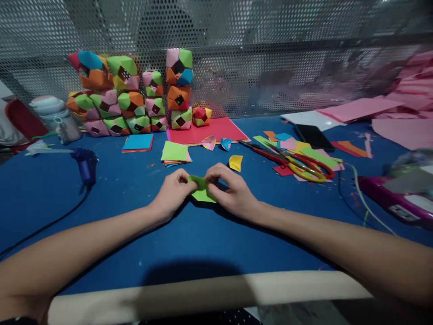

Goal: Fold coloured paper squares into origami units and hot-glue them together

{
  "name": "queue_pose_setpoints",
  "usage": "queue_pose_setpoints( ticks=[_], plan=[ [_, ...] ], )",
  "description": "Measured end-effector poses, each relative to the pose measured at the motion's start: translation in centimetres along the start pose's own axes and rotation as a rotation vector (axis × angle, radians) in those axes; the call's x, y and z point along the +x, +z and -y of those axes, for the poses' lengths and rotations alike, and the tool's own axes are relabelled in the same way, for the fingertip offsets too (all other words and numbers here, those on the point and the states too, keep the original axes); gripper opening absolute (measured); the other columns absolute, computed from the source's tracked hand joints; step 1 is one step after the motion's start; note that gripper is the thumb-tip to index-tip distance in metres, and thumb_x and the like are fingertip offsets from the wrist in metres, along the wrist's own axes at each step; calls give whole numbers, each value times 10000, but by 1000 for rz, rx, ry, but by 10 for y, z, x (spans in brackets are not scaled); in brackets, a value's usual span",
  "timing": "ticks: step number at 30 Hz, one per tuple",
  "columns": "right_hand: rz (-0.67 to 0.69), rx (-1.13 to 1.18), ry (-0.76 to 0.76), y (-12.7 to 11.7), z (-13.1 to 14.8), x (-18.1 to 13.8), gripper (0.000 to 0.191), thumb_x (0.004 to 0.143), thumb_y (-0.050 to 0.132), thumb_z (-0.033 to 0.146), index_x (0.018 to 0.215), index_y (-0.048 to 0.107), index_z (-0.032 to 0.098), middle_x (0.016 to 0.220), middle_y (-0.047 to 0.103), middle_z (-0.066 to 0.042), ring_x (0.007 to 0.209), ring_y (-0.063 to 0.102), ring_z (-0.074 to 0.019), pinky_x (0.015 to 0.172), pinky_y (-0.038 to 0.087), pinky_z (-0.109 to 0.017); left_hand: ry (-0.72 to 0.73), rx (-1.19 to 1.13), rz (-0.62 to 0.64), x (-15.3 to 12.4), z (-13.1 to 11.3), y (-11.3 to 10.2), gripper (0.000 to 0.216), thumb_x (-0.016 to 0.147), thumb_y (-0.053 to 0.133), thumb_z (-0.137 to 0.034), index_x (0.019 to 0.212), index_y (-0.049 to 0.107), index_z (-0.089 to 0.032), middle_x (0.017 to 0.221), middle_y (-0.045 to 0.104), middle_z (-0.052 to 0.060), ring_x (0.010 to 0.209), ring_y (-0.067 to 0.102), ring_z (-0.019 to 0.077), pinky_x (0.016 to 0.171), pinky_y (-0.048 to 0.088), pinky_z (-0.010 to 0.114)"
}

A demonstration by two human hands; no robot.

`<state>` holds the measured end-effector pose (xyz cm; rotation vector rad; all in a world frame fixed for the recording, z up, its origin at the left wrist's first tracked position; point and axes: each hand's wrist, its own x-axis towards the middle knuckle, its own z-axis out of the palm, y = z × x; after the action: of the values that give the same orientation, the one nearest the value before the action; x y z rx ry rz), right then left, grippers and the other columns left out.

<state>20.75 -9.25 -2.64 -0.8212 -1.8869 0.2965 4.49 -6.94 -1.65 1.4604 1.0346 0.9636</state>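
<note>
Both of the person's hands were at the middle of the blue desk (118, 253), forearms stretched in from either side. The left hand (170, 194) had its thumb and fingers pinched on one side of a small piece of green paper (204, 195), and the right hand (234, 193) gripped the other side the same way. The paper was partly folded, held low over the desk near its front edge, its nearer flap showing between the two hands. Just beyond the left hand I saw a stack of squares (174, 152) with a green one on top, and a blue-topped stack (138, 141) farther left. A curled yellow piece (236, 163) was just beyond the right hand. Off to the right, scissors (306, 177) with red and yellow handles lay over coloured scraps (320, 156), near a black phone (314, 136). At the back, hollow paper shapes (130, 104) were piled up against a perforated panel (230, 54).
</note>
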Motion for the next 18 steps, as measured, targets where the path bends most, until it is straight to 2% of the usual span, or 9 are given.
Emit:
queue_pose_setpoints(
  ticks=[3,9,13,18],
  plan=[
    [15,-12,-30,-1,0,1,165,768,444,34,772,504,188,791,510,-27,751,498,-141,678,410,-279,-5,-24,23,1,3,-1,116,660,579,-160,667,464,-160,595,476,-49,561,445,83,531,338,212],
    [75,11,51,-4,2,2,93,820,482,108,784,520,185,818,526,-33,781,511,-145,719,412,-288,-19,-85,35,1,2,0,140,657,575,-135,652,438,-166,547,450,-70,496,424,65,483,329,193],
    [43,7,148,-3,1,2,32,822,546,182,811,515,185,798,523,-18,738,500,-134,675,408,-265,-11,-66,27,1,-2,1,143,654,584,-118,648,448,-162,548,450,-72,495,434,60,486,350,184],
    [93,41,242,-4,2,3,65,858,520,239,850,545,180,815,541,-19,745,513,-132,676,412,-258,10,-75,73,-1,-7,1,78,715,581,-186,781,553,-156,641,518,-46,556,497,78,518,404,195]
  ],
)
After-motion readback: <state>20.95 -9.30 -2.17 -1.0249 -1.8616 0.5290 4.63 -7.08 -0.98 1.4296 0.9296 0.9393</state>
